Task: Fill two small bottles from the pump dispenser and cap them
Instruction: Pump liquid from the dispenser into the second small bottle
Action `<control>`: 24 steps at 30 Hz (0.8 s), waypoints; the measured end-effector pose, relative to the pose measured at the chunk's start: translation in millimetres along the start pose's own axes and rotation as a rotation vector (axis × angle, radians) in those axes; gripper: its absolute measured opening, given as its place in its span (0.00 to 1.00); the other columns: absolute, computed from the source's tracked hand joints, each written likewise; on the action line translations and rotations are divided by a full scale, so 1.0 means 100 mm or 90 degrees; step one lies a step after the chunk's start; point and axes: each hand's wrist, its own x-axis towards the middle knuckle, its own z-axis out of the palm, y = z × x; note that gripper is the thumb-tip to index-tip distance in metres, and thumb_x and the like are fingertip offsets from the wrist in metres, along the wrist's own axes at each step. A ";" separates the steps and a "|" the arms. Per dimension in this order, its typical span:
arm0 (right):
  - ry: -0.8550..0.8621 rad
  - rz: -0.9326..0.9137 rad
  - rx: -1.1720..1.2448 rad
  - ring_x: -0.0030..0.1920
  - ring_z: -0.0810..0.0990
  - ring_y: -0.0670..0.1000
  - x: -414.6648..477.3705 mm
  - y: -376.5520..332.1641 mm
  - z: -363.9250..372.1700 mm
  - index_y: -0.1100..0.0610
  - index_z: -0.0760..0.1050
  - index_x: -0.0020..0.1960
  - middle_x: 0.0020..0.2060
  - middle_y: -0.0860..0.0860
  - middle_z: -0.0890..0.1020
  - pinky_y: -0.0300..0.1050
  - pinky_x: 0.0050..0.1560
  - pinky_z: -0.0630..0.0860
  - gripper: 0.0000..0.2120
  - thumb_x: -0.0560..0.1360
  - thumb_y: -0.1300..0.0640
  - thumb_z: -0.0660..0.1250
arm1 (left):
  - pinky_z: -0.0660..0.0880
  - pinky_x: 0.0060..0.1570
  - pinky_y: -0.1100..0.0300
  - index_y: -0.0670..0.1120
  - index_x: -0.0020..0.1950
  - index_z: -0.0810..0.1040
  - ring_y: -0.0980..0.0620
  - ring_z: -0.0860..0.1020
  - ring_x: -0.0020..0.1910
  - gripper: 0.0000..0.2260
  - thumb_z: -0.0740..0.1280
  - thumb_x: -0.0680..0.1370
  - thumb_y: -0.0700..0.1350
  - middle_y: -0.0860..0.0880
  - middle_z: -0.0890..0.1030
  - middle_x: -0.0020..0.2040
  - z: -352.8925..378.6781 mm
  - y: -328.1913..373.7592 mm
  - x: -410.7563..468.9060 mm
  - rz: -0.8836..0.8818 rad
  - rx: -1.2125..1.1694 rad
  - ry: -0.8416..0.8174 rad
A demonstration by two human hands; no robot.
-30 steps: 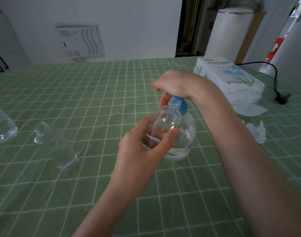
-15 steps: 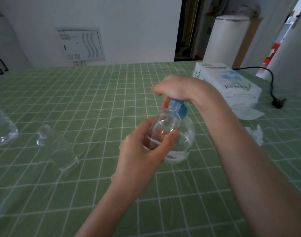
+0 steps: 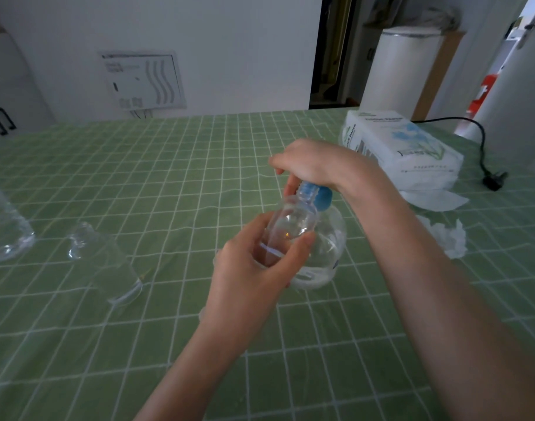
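From here, the dispenser stands on the green checked surface just off centre toward 3 o'clock. I have the left hand wrapped round a small clear bottle, with its fingers curled narrow about the body and the thumb across the near side. The bottle is held off the surface, against the dispenser's near flank.

The right hand comes in from 5 o'clock and sits on top of the blue pump head. Its fingers are curled down over the head toward 10 o'clock.

What matters now is how the neck lines up with the spout. The bottle's long axis leans, base toward 7 o'clock and threaded neck toward 1 o'clock. That puts the mouth right at the pump head, touching it or just beside it. The right hand hides the spout tip, so I cannot tell whether the mouth is truly under it. A faint line shows low in the bottle, though I would not swear it is liquid.

By my reading this is the filling step. The next press wants the left hand to keep the neck steady, or the liquid could run down the outside.

A second bottle, open-mouthed, waits at 9 o'clock, well apart from both hands, with the left hand nearer to it. No caps are visible to me.
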 end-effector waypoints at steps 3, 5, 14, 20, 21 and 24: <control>0.000 -0.009 0.005 0.55 0.78 0.56 -0.01 -0.02 -0.04 0.62 0.75 0.61 0.52 0.57 0.82 0.48 0.46 0.66 0.19 0.79 0.51 0.56 | 0.71 0.26 0.72 0.56 0.47 0.79 0.63 0.77 0.26 0.11 0.68 0.67 0.56 0.58 0.81 0.30 0.00 0.02 0.00 0.015 -0.012 0.000; 0.002 -0.009 0.012 0.54 0.79 0.56 -0.01 -0.03 -0.06 0.62 0.75 0.60 0.51 0.57 0.83 0.48 0.46 0.65 0.19 0.79 0.51 0.57 | 0.71 0.27 0.72 0.55 0.48 0.79 0.64 0.78 0.27 0.13 0.67 0.66 0.57 0.59 0.81 0.31 0.01 0.03 0.01 0.020 -0.016 -0.005; -0.008 0.012 0.019 0.55 0.77 0.56 0.01 0.00 -0.02 0.61 0.74 0.62 0.54 0.57 0.81 0.49 0.49 0.67 0.18 0.78 0.51 0.58 | 0.71 0.25 0.70 0.56 0.45 0.79 0.62 0.77 0.26 0.10 0.68 0.67 0.57 0.58 0.81 0.29 0.00 0.00 0.00 0.013 0.003 0.003; -0.008 0.005 0.033 0.50 0.79 0.57 0.02 0.02 0.03 0.61 0.74 0.60 0.53 0.58 0.81 0.50 0.54 0.71 0.17 0.79 0.51 0.57 | 0.72 0.25 0.69 0.56 0.44 0.79 0.61 0.76 0.25 0.12 0.67 0.65 0.59 0.57 0.81 0.30 -0.01 0.00 0.00 0.013 0.004 0.000; -0.002 0.003 0.031 0.51 0.79 0.57 0.01 0.02 0.02 0.61 0.74 0.61 0.54 0.58 0.81 0.50 0.54 0.71 0.18 0.79 0.51 0.57 | 0.72 0.25 0.70 0.57 0.44 0.79 0.62 0.76 0.25 0.12 0.67 0.65 0.59 0.58 0.81 0.30 -0.01 0.01 0.00 0.014 0.000 -0.002; 0.013 -0.004 0.027 0.55 0.78 0.57 0.01 0.02 0.01 0.61 0.71 0.67 0.58 0.59 0.79 0.48 0.53 0.69 0.21 0.79 0.50 0.56 | 0.71 0.25 0.72 0.56 0.45 0.78 0.63 0.77 0.26 0.12 0.67 0.65 0.59 0.59 0.81 0.30 -0.01 0.02 0.00 0.017 -0.007 -0.006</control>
